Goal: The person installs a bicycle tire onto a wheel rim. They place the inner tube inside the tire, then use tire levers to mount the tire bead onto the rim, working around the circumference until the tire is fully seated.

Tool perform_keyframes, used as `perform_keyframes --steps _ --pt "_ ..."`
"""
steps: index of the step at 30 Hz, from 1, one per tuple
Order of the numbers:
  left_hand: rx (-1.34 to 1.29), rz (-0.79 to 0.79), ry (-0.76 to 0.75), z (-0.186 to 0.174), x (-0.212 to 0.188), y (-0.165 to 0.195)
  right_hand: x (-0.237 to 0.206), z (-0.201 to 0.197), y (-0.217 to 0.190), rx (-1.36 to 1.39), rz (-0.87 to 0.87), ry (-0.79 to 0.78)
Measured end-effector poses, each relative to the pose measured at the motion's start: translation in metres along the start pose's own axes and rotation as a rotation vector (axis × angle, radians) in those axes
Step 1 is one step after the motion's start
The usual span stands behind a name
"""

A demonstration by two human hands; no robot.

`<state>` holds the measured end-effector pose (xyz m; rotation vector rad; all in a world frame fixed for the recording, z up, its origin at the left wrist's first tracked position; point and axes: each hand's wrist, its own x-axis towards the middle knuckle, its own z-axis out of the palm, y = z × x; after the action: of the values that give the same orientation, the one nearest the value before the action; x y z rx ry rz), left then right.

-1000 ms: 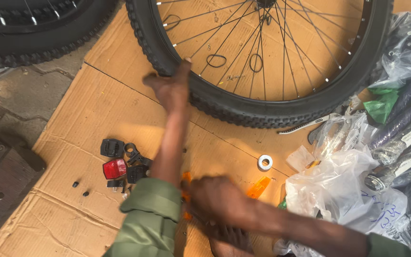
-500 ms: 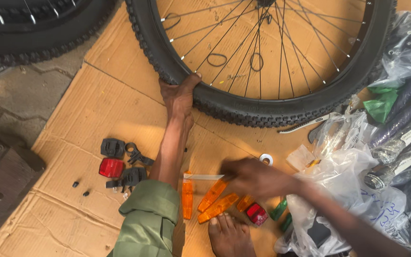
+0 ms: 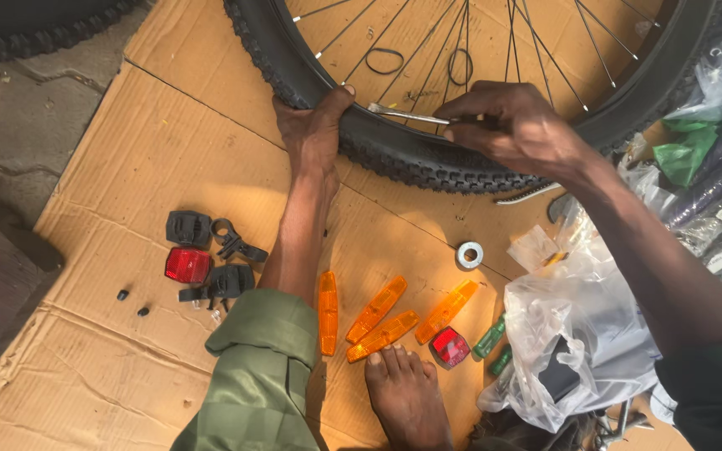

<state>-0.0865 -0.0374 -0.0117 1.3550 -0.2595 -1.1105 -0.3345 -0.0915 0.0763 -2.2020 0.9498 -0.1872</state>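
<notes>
A big sheet of cardboard [image 3: 127, 167] lies on the ground and carries everything; at its far edge sits a black bike tyre [image 3: 428, 159] on a wheel with thin spokes, and the top of the wheel is cut off by the picture. The left hand [image 3: 315, 129] is curled tight around the tyre, thumb on the inner side, fingers hidden behind the rubber; the right hand [image 3: 516, 125] is closed on a thin silver tool [image 3: 407, 114], whose tip touches the tyre's inner edge just beside the left thumb; the tool's back end is hidden in the fist, so what kind of tool it is stays hard to tell; it may be a tyre lever.

Near the middle of the cardboard lie four orange reflectors [image 3: 382, 313] side by side, with a small red reflector [image 3: 449, 347] just beside them and a bare foot [image 3: 407, 397] touching the near ones; a metal washer [image 3: 470, 255] lies alone further up. Toward the left edge sit a red light [image 3: 187, 266] and some black clamps [image 3: 219, 284]; at the right edge a clear plastic bag [image 3: 587, 334] hides what is inside it.
</notes>
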Motion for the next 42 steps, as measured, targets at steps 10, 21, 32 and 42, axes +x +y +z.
perform_keyframes --steps 10,21,32,42 --pt "-0.073 0.023 -0.017 -0.003 0.004 -0.003 0.058 -0.023 -0.002 0.04 0.136 -0.198" --pt "-0.214 0.004 -0.01 -0.005 0.007 -0.004 0.057 -0.007 -0.092 -0.71 -0.025 -0.077" --pt "-0.48 -0.031 -0.245 -0.027 0.012 -0.013 -0.016 0.13 -0.158 -0.466 0.288 0.211" --pt "-0.353 -0.103 0.019 -0.016 0.025 -0.016 -0.037 0.119 -0.107 -0.523 0.045 0.292"
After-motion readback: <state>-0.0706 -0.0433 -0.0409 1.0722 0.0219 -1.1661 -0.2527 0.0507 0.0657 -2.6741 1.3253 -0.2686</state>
